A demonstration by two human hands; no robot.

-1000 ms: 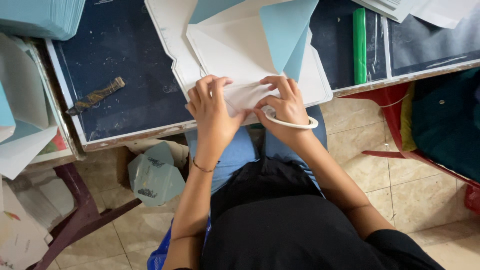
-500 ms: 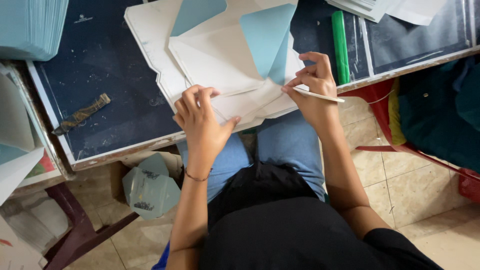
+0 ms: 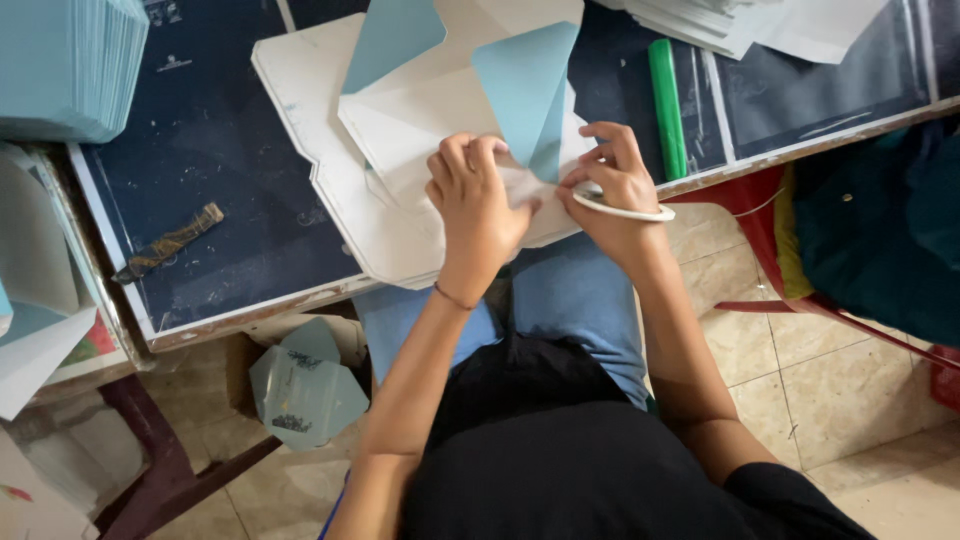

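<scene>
Both hands meet over the envelope (image 3: pixel 440 120): left hand (image 3: pixel 475 205) presses its near edge, right hand (image 3: pixel 615 185) just right, fingers pinching a white stick (image 3: pixel 625 211) lying left-right.

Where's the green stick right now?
In the head view, the green stick lies on the dark table, just right of the paper pile and above the right hand.
</scene>
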